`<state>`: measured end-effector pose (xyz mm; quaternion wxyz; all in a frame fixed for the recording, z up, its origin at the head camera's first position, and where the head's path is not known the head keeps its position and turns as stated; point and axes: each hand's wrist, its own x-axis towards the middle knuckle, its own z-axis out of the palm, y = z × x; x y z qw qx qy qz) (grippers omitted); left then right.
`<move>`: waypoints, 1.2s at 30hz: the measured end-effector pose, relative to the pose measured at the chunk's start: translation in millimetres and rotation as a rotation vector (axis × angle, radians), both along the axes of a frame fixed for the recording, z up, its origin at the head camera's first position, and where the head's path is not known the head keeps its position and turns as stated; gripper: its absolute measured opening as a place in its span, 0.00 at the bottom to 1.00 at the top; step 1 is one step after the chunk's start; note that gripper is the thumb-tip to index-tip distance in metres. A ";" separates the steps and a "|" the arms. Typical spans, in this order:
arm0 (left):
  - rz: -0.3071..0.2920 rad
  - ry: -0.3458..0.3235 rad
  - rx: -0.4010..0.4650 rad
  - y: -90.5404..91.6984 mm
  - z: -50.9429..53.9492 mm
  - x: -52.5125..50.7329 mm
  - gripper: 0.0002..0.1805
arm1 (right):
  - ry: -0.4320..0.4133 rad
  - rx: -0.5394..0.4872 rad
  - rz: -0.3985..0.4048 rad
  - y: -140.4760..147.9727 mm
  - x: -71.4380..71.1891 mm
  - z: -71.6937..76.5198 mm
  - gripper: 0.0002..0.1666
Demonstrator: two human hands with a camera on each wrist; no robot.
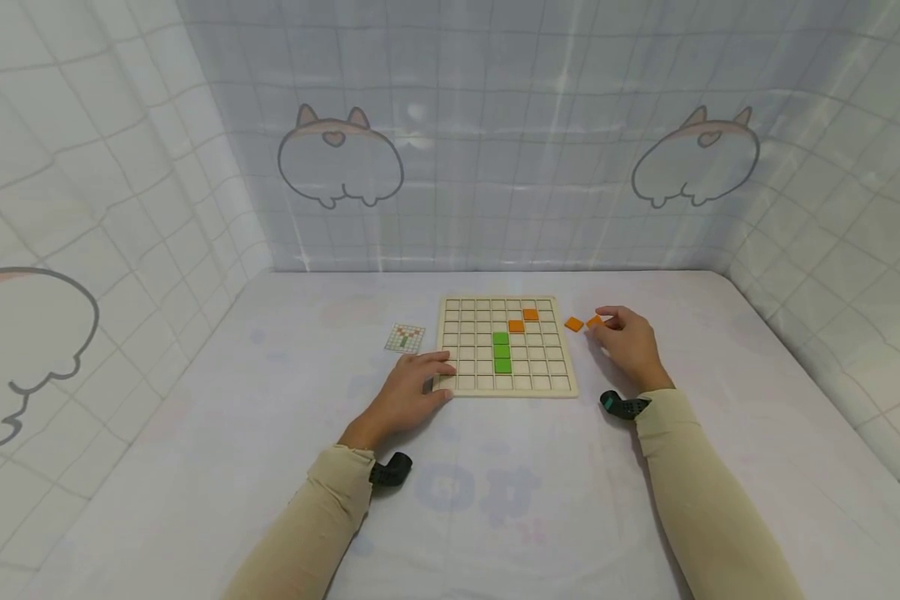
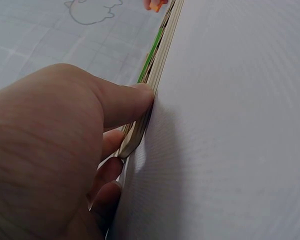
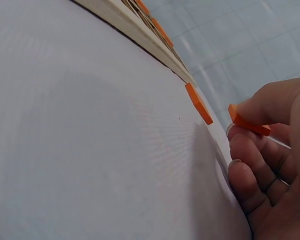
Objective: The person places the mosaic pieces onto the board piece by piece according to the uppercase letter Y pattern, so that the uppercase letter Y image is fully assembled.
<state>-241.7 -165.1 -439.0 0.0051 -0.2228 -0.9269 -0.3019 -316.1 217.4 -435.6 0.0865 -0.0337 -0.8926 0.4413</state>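
Note:
A pale wooden grid board (image 1: 476,392) lies on the table, with three green tiles (image 1: 502,352) in a column and two orange tiles (image 1: 523,321) stepping up to the right. My left hand (image 1: 412,388) holds the board's near left corner. Its thumb (image 2: 132,102) is on the near edge and its fingers are along the left side. To the right of the board, my right hand (image 1: 630,343) pinches an orange square tile (image 3: 247,122) between thumb and fingers. Another orange tile (image 1: 573,324) lies between that hand and the board.
Left of the board is a small pattern card (image 1: 405,338) showing a grid with coloured squares. A white patterned cloth (image 1: 487,500) covers the table. Hanging grid-patterned curtains (image 1: 510,167) enclose the back and both sides.

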 end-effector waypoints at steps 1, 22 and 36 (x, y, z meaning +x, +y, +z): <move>-0.001 0.001 -0.001 0.0 0.0 0.1 0.19 | 0.008 -0.004 0.003 0.0 0.3 0.2 0.24; -0.002 0.015 0.011 0.7 -1.2 0.3 0.19 | -0.074 -0.194 0.064 -5.6 -2.1 7.0 0.28; -0.009 0.011 0.007 -0.6 -2.7 -0.5 0.19 | -0.097 -0.287 0.135 -27.1 0.2 12.5 0.29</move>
